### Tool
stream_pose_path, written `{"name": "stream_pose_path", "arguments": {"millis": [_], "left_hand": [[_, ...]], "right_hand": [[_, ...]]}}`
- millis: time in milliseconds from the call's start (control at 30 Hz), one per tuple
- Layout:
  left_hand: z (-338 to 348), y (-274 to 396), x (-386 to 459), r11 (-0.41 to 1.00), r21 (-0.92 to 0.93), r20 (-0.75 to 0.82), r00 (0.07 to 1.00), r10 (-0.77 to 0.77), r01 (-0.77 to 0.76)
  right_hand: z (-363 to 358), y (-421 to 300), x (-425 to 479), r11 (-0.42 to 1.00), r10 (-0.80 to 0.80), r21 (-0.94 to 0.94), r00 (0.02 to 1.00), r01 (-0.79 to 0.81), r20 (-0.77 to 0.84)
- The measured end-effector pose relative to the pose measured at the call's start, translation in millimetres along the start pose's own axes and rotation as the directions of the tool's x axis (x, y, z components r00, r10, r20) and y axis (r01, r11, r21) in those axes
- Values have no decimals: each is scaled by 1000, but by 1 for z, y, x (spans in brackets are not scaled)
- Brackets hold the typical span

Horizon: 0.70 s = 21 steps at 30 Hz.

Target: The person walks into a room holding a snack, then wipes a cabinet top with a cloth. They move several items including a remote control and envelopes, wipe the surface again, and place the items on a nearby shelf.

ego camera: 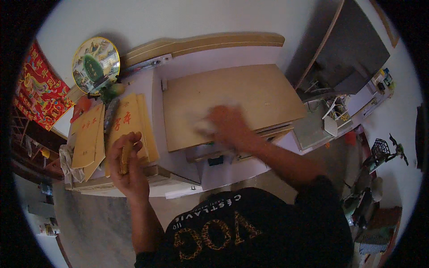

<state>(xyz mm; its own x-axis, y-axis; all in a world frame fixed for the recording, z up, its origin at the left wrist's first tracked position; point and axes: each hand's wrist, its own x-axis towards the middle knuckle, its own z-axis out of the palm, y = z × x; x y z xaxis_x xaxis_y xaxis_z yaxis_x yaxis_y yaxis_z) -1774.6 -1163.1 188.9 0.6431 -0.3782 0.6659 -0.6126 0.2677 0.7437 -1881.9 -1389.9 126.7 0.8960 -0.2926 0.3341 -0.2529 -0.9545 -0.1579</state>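
My left hand is closed around a small yellow-brown block-like object, whose exact kind I cannot tell. That hand is raised in front of several kraft-paper envelopes bearing red writing. My right hand is blurred by motion over the light wood panel of the cabinet. Its fingers are too smeared to show whether they hold anything or touch the panel. Below the panel's front edge, a drawer-like compartment is partly visible behind my right wrist.
A round decorative plate stands at the cabinet's back left, near a red hanging. A large dark panel leans against the wall at right. Beyond it are a white rack-like item and a bicycle-like vehicle with a basket.
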Motion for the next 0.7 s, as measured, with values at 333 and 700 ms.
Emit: {"name": "stream_pose_path", "arguments": {"millis": [333, 700], "left_hand": [[6, 4, 3, 998, 55, -118, 992, -33, 40], [20, -1, 1, 987, 155, -196, 978, 73, -42]], "right_hand": [[13, 70, 77, 981, 164, -117, 984, -155, 70], [4, 19, 30, 958, -287, 6, 957, 288, -31]]}}
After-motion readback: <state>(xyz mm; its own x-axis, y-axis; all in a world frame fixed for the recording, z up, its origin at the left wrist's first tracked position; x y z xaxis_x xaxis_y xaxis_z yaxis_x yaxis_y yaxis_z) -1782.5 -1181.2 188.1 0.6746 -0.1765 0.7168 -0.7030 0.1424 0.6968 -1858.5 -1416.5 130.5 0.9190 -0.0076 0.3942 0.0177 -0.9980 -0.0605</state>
